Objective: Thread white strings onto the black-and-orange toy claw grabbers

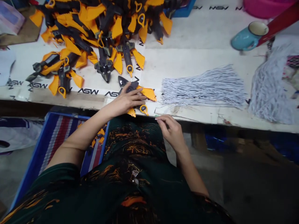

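From where I stand, the person sits or stands close up to the desk (187, 40), with the left hand (126, 101) laid over a black-and-orange winged piece (135, 85) near the front edge. That hand is spread rather than curled, its fingers fanned across the piece's dark body, with an orange wing showing to one side and a small orange ring poking out toward the edge. The right hand (171, 129) is just beside it, in front of the desk edge, thumb and forefinger pinched together at the tips; anything between them is too small for me to make out. Beyond the left hand there's a big heap of similar pieces (116, 28), with a few lying loose at its near side. To the right of the winged piece, a flat bundle of pale cords (203, 88) lies along the desk, and past it sits a second, bushier bundle (268, 88). Farther back are a blue mug (244, 39), tipped at an angle from here, and a pink tub (268, 7). Low on the left, a blue-edged striped surface (63, 130) shows behind the left arm.
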Demonstrator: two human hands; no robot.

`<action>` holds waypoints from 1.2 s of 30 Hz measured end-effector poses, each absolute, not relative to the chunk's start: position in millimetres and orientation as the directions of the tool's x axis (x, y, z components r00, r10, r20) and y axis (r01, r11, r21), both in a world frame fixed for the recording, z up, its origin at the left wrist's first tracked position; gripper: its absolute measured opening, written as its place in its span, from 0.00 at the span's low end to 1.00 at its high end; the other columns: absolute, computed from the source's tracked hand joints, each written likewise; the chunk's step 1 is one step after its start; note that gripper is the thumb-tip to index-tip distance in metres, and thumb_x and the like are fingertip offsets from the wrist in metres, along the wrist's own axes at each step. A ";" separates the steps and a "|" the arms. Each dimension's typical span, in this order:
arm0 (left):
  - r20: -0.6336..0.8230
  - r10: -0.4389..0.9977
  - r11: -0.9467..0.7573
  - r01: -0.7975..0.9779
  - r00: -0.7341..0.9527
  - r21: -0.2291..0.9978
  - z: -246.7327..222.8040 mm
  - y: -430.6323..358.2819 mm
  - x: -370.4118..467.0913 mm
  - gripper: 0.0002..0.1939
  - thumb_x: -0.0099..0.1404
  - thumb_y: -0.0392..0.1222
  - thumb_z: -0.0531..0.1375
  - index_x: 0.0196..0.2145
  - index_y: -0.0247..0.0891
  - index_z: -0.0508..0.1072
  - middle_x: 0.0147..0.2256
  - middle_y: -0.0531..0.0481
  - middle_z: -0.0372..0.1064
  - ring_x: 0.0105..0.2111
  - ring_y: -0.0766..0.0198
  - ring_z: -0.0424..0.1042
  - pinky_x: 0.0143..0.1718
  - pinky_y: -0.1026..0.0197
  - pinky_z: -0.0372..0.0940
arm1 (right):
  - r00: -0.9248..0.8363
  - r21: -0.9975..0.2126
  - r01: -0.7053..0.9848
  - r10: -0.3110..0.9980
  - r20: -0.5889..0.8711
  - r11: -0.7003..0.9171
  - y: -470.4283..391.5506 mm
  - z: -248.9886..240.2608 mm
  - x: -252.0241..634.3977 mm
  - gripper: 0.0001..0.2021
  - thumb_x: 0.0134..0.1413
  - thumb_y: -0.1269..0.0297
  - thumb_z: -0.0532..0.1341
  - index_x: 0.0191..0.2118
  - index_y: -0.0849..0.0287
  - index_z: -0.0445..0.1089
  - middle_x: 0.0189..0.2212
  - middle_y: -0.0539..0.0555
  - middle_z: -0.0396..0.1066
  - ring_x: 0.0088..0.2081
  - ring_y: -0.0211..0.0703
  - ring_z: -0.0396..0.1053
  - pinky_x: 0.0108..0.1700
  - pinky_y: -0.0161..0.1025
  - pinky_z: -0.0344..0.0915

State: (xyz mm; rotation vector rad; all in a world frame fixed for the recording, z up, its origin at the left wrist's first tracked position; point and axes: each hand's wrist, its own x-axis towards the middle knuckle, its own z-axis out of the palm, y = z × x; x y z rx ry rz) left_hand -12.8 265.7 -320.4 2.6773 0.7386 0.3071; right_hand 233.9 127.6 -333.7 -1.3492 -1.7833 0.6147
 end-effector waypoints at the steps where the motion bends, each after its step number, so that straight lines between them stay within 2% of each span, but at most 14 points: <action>1: 0.122 0.525 -0.804 0.444 0.842 0.396 -321.4 265.6 -15.2 0.26 0.64 0.27 0.55 0.55 0.50 0.75 0.59 0.51 0.71 0.67 0.56 0.58 0.72 0.37 0.31 | -0.121 -0.771 0.555 0.947 0.298 0.313 126.9 -333.8 231.2 0.07 0.68 0.66 0.57 0.42 0.55 0.72 0.39 0.55 0.76 0.42 0.44 0.74 0.48 0.42 0.70; 7: 0.250 0.656 -0.704 0.459 0.712 0.543 -343.0 232.6 -18.1 0.22 0.66 0.27 0.52 0.49 0.48 0.76 0.56 0.52 0.74 0.64 0.60 0.64 0.69 0.38 0.43 | -0.166 -0.782 0.538 0.949 0.267 0.314 125.2 -335.2 212.9 0.08 0.68 0.65 0.56 0.42 0.55 0.73 0.39 0.56 0.76 0.43 0.46 0.74 0.48 0.45 0.70; 10: 0.334 0.715 -0.662 0.442 0.614 0.605 -350.2 203.1 -19.2 0.20 0.66 0.29 0.53 0.48 0.47 0.76 0.53 0.51 0.76 0.63 0.59 0.65 0.68 0.38 0.45 | -0.197 -0.775 0.545 0.948 0.251 0.319 127.9 -336.2 206.7 0.08 0.68 0.64 0.56 0.43 0.55 0.73 0.38 0.56 0.76 0.41 0.45 0.74 0.46 0.43 0.70; 12: 0.356 0.717 -0.656 0.405 0.600 0.637 -353.0 183.7 -21.9 0.16 0.65 0.31 0.55 0.42 0.47 0.78 0.50 0.52 0.78 0.61 0.57 0.68 0.68 0.39 0.46 | -0.201 -0.765 0.555 0.945 0.257 0.326 131.6 -337.6 203.8 0.08 0.67 0.64 0.56 0.43 0.55 0.73 0.37 0.55 0.76 0.39 0.45 0.74 0.44 0.41 0.70; 15: 0.378 0.715 -0.633 0.315 0.588 0.707 -358.6 159.7 -24.9 0.11 0.64 0.34 0.57 0.31 0.46 0.78 0.39 0.53 0.82 0.48 0.57 0.77 0.63 0.42 0.54 | -0.190 -0.755 0.562 0.941 0.279 0.337 138.7 -340.6 201.1 0.08 0.67 0.65 0.57 0.43 0.56 0.74 0.36 0.55 0.76 0.37 0.43 0.73 0.41 0.39 0.69; 17: 0.382 0.803 -0.547 0.314 0.457 0.775 -363.2 148.5 -22.3 0.12 0.66 0.35 0.56 0.29 0.44 0.77 0.34 0.52 0.81 0.39 0.60 0.78 0.56 0.46 0.62 | -0.197 -0.737 0.573 0.933 0.303 0.360 143.3 -342.7 199.7 0.08 0.67 0.65 0.57 0.42 0.56 0.74 0.36 0.55 0.76 0.38 0.43 0.73 0.42 0.39 0.68; 20: 0.254 0.960 -0.281 0.355 0.120 0.892 -366.8 139.4 -8.8 0.09 0.67 0.38 0.56 0.33 0.41 0.77 0.35 0.49 0.79 0.35 0.62 0.77 0.42 0.56 0.69 | -0.227 -0.689 0.614 0.923 0.312 0.384 148.8 -345.5 196.5 0.08 0.67 0.64 0.57 0.42 0.56 0.74 0.36 0.55 0.75 0.39 0.44 0.73 0.43 0.40 0.68; 22: 0.129 0.992 -0.119 0.354 -0.004 0.928 -366.1 137.5 3.2 0.06 0.66 0.41 0.60 0.38 0.39 0.76 0.36 0.48 0.79 0.32 0.64 0.75 0.37 0.60 0.69 | -0.243 -0.663 0.645 0.924 0.294 0.380 151.4 -347.6 193.1 0.08 0.67 0.64 0.57 0.42 0.55 0.74 0.36 0.55 0.74 0.39 0.45 0.73 0.43 0.40 0.68; 25: 0.046 0.999 -0.034 0.405 -0.021 0.914 -364.4 138.5 15.8 0.10 0.62 0.43 0.66 0.41 0.40 0.75 0.38 0.49 0.79 0.28 0.66 0.75 0.36 0.62 0.69 | -0.267 -0.641 0.667 0.925 0.270 0.380 154.1 -350.7 187.0 0.08 0.67 0.65 0.56 0.41 0.55 0.73 0.36 0.55 0.73 0.37 0.45 0.72 0.41 0.40 0.68; 29: 0.043 0.999 -0.030 0.478 -0.016 0.878 -369.6 140.8 16.1 0.11 0.59 0.41 0.69 0.40 0.41 0.74 0.36 0.51 0.79 0.28 0.66 0.75 0.36 0.62 0.69 | -0.296 -0.620 0.673 0.915 0.274 0.404 155.3 -352.4 182.2 0.08 0.67 0.66 0.55 0.41 0.56 0.72 0.35 0.56 0.72 0.37 0.45 0.71 0.41 0.40 0.67; 32: 0.033 0.999 -0.014 0.410 -0.040 0.912 -376.9 140.4 10.7 0.09 0.61 0.42 0.67 0.39 0.40 0.73 0.33 0.51 0.78 0.28 0.66 0.74 0.35 0.63 0.68 | -0.295 -0.621 0.672 0.915 0.277 0.404 154.8 -351.9 181.2 0.08 0.68 0.66 0.55 0.41 0.56 0.72 0.36 0.56 0.72 0.38 0.45 0.71 0.42 0.40 0.67; 36: -0.053 0.998 0.062 0.276 -0.042 0.959 -381.6 139.4 6.4 0.12 0.61 0.44 0.66 0.42 0.38 0.75 0.29 0.51 0.77 0.26 0.67 0.73 0.33 0.64 0.67 | -0.294 -0.627 0.667 0.916 0.274 0.402 154.9 -352.2 177.1 0.09 0.68 0.65 0.55 0.42 0.56 0.72 0.36 0.56 0.72 0.38 0.45 0.71 0.42 0.40 0.67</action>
